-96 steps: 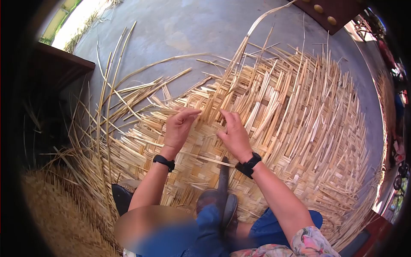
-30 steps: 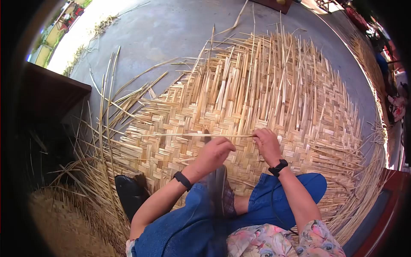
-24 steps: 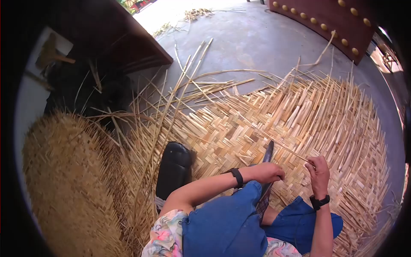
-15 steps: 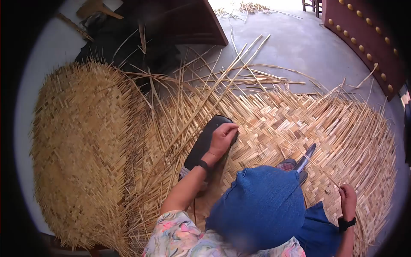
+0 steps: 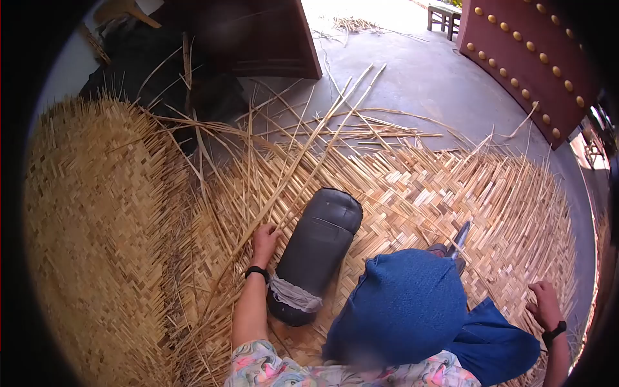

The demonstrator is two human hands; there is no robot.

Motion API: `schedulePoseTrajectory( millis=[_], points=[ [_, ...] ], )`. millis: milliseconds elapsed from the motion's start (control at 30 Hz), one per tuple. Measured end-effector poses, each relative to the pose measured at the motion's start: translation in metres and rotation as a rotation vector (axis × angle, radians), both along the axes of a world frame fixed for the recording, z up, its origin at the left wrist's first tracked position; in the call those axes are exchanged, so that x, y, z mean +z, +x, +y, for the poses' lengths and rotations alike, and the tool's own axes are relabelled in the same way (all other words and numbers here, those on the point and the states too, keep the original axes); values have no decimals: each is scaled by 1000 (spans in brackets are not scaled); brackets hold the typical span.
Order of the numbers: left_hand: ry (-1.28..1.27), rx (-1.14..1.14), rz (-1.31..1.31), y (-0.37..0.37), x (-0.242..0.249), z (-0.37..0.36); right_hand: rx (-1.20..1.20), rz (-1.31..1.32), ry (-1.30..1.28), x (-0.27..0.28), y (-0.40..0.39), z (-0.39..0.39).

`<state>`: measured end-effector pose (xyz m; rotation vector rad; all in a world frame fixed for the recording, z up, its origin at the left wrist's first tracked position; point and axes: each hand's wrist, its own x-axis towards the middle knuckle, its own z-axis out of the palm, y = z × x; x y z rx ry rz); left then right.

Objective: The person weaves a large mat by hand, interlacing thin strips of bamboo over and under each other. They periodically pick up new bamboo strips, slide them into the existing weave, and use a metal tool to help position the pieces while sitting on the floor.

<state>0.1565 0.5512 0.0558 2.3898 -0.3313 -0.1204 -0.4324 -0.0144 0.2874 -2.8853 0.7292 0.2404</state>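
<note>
My left hand (image 5: 265, 244), with a black band on its wrist, is at the loose reed strips (image 5: 284, 187), left of a black padded roll (image 5: 319, 232). Its fingers are pinched together on a strip. Past my knee, my right hand (image 5: 545, 304) hangs above the right part of the woven reed mat (image 5: 516, 238), fingers apart and nothing visible in them. A thin strip lies slantwise over the mat between the roll and a knife-like metal tool (image 5: 461, 236) near my foot.
Another woven mat (image 5: 97, 245) fills the left side. Dark wooden boards (image 5: 271, 39) and dark cloth are at the back left. A studded red door (image 5: 522, 58) stands at the right rear, with a small stool (image 5: 443, 18) beyond. Blue cloth (image 5: 400, 309) covers my knee.
My left hand has left the black roll and moved left and down to the loose reeds. My right hand has let go of the thin strip and opened. The view has shifted slightly.
</note>
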Motion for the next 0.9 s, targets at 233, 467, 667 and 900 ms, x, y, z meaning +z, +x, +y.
schedulePoseTrajectory(
  millis=[233, 467, 667, 900],
  points=[
    [396, 247, -320, 44, 9, 22, -143, 294, 154, 12, -13, -29],
    [133, 335, -136, 11, 79, 20, -11, 168, 177, 11, 26, -23],
    [86, 174, -269, 35, 1, 61, 50, 298, 207, 7, 45, -1],
    [-327, 406, -574, -3, 86, 32, 21, 287, 195, 7, 38, 12]
  ],
)
